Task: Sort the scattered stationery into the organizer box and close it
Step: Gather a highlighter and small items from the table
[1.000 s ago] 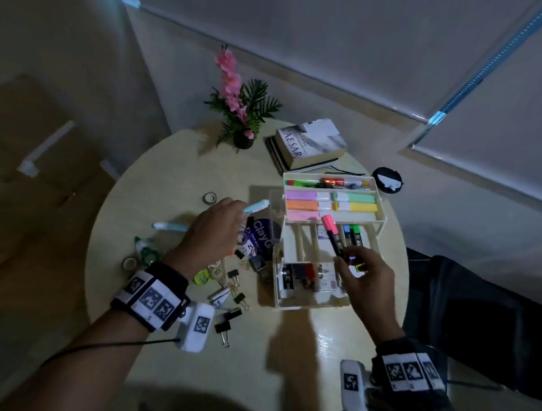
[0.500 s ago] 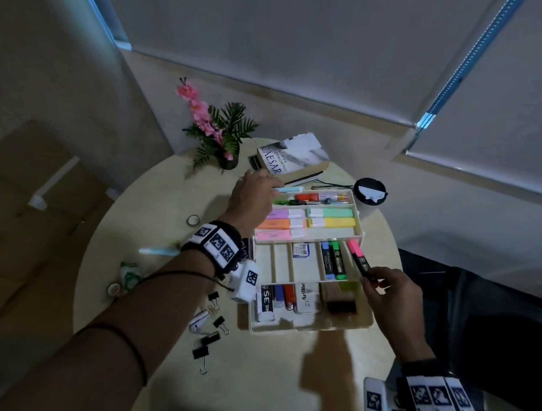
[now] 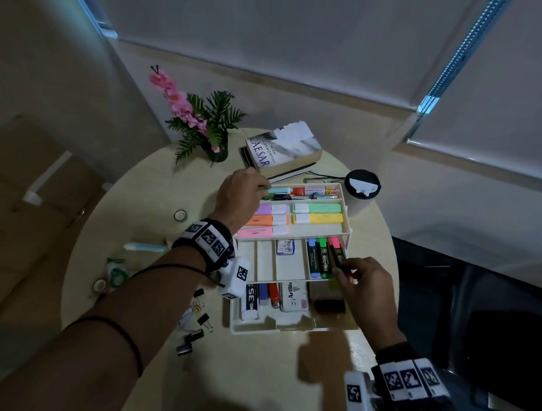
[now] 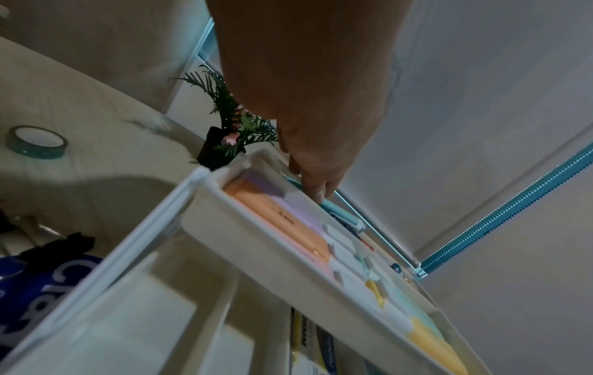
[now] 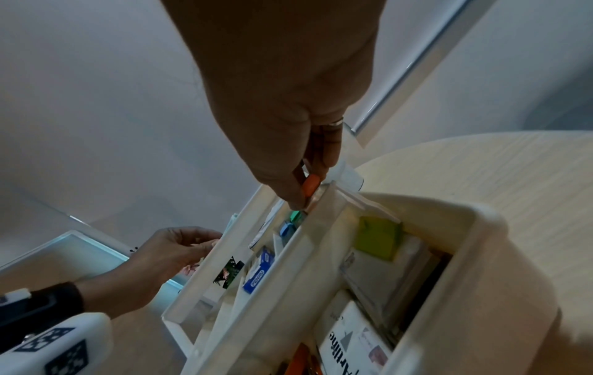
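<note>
Two hands grasp pens over organizer box point(image 3: 347, 231) on round table point(image 3: 134, 200); blinds point(image 3: 269, 30) behind

Organizer box point(image 3: 345, 229): white, 3 tiers. Top tier holds 5 pastel highlighters: purple point(image 3: 271, 209), orange point(image 3: 264, 220), pink point(image 3: 259, 232), mint green point(image 3: 317, 208), yellow point(image 3: 320, 218). Middle tier holds 3 black-bodied markers with blue point(image 3: 313, 258), green point(image 3: 323, 257) and pink point(image 3: 336, 250) caps. Pen point(image 3: 279, 190) at the left hand point(image 3: 241, 195): light teal. Wristbands point(image 3: 207, 237): black with black-and-white square tag patterns. Table point(image 3: 141, 200): pale wood grain. Flowers point(image 3: 178, 100): pink among green fronds
</note>
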The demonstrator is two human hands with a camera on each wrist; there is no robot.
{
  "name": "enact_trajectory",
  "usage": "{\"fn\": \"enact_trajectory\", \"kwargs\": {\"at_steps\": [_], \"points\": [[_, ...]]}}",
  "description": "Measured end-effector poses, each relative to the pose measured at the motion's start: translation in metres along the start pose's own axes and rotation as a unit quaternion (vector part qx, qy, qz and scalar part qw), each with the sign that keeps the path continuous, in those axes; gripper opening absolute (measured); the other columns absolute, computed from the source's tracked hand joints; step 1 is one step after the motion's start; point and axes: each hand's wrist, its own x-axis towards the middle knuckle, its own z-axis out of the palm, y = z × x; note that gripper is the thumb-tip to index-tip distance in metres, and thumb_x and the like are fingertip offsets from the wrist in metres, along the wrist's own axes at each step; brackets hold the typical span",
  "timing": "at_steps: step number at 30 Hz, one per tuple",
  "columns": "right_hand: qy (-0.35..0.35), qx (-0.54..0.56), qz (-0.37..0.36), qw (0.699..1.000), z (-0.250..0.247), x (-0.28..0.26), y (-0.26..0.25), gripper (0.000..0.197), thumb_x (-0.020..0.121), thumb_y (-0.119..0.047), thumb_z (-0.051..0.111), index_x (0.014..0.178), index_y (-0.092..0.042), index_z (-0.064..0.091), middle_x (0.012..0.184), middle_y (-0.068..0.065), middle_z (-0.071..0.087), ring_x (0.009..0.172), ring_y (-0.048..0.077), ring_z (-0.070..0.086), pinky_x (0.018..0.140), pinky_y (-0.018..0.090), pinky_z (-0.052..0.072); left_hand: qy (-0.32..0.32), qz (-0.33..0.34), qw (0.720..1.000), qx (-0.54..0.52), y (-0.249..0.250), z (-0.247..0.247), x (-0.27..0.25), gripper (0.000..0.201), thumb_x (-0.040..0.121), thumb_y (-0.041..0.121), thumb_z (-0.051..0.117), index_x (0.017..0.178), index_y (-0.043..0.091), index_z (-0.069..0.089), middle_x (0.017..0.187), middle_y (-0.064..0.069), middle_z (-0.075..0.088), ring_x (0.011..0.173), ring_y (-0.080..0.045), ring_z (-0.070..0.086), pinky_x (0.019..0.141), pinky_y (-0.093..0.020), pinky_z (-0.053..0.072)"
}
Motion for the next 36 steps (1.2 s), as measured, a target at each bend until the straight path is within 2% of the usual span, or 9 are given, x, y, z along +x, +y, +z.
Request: {"fn": "enact_trajectory", "kwargs": {"at_steps": [8, 10, 13, 17, 22, 25, 28, 30, 36], "points": [[0.002, -0.023, 0.013, 1.0, 0.012, 0.003, 0.001, 0.014, 0.091, -0.021, 0.081, 0.103, -0.014, 0.08, 0.096, 0.0, 0.061, 0.075, 0.014, 0.06, 0.069, 0.03, 0.052, 0.023, 0.018, 0.999, -0.034, -0.015, -0.002, -0.012, 0.016, 0.097, 0.022, 0.071, 0.111, 0.018, 0.076, 0.104, -0.004, 0.068, 0.098, -0.027, 0.061, 0.086, -0.045, 0.053], [0.0, -0.05, 0.01, 0.999, 0.012, 0.001, -0.001, 0.015, 0.095, -0.024, 0.076, 0.105, -0.014, 0.08, 0.098, 0.001, 0.06, 0.073, 0.013, 0.057, 0.067, 0.027, 0.047, 0.041, 0.029, 0.998, -0.042, -0.026, -0.01, -0.022, 0.015, 0.098, 0.023, 0.068, 0.111, 0.018, 0.075, 0.103, -0.003, 0.067, 0.097, -0.025, 0.06, 0.084, -0.043, 0.053], [0.002, -0.069, 0.006, 0.998, 0.015, -0.002, -0.006, 0.012, 0.094, -0.017, 0.076, 0.104, -0.012, 0.079, 0.1, 0.003, 0.061, 0.073, 0.016, 0.057, 0.069, 0.025, 0.042, 0.081, 0.04, 0.995, -0.045, -0.053, -0.028, -0.044, 0.015, 0.1, 0.023, 0.062, 0.109, 0.017, 0.073, 0.104, -0.002, 0.066, 0.099, -0.025, 0.061, 0.083, -0.039, 0.052], [-0.009, -0.069, -0.048, 0.996, 0.031, -0.012, -0.034, 0.012, 0.09, -0.012, 0.077, 0.102, -0.013, 0.077, 0.1, 0.003, 0.064, 0.081, 0.023, 0.064, 0.067, 0.029, 0.049, 0.108, 0.01, 0.993, -0.039, -0.109, -0.05, -0.083, 0.017, 0.098, 0.014, 0.058, 0.107, 0.018, 0.072, 0.105, -0.001, 0.066, 0.098, -0.024, 0.063, 0.081, -0.036, 0.054], [-0.067, -0.017, -0.158, 0.985, 0.072, -0.029, -0.097, 0.007, 0.09, -0.01, 0.076, 0.096, -0.013, 0.074, 0.095, -0.002, 0.06, 0.078, 0.015, 0.059, 0.067, 0.031, 0.05, 0.062, -0.094, 0.994, 0.006, -0.192, -0.071, -0.14, 0.019, 0.088, 0.006, 0.064, 0.102, 0.015, 0.073, 0.101, -0.006, 0.067, 0.093, -0.032, 0.067, 0.079, -0.043, 0.058], [-0.129, -0.011, -0.212, 0.969, 0.105, -0.041, -0.137, 0.005, 0.092, -0.015, 0.075, 0.097, -0.016, 0.074, 0.094, -0.005, 0.059, 0.072, 0.009, 0.054, 0.063, 0.026, 0.044, 0.004, -0.163, 0.986, 0.044, -0.239, -0.078, -0.172, 0.026, 0.084, 0.002, 0.069, 0.107, 0.013, 0.074, 0.106, -0.012, 0.066, 0.098, -0.038, 0.066, 0.081, -0.046, 0.059], [-0.188, -0.022, -0.244, 0.951, 0.139, -0.054, -0.169, 0.013, 0.09, -0.017, 0.074, 0.104, -0.018, 0.075, 0.1, -0.005, 0.063, 0.075, 0.011, 0.06, 0.062, 0.024, 0.045, -0.039, -0.204, 0.976, 0.06, -0.272, -0.078, -0.188, 0.032, 0.087, 0.001, 0.068, 0.115, 0.014, 0.072, 0.112, -0.012, 0.062, 0.107, -0.037, 0.06, 0.087, -0.045, 0.055], [-0.229, -0.042, -0.246, 0.941, 0.163, -0.06, -0.183, 0.019, 0.089, -0.016, 0.073, 0.108, -0.019, 0.074, 0.099, -0.002, 0.064, 0.076, 0.016, 0.063, 0.059, 0.029, 0.05, -0.059, -0.207, 0.975, 0.056, -0.287, -0.074, -0.19, 0.035, 0.089, 0.0, 0.065, 0.12, 0.015, 0.07, 0.116, -0.01, 0.06, 0.112, -0.035, 0.055, 0.092, -0.046, 0.053], [-0.322, -0.11, -0.198, 0.919, 0.209, -0.07, -0.2, 0.005, 0.093, -0.022, 0.063, 0.095, -0.02, 0.067, 0.091, 0.001, 0.064, 0.072, 0.021, 0.063, 0.064, 0.039, 0.055, -0.107, -0.154, 0.98, 0.061, -0.303, -0.056, -0.173, 0.043, 0.093, 0.005, 0.064, 0.133, 0.018, 0.066, 0.128, -0.006, 0.061, 0.12, -0.033, 0.052, 0.101, -0.047, 0.047]]}}
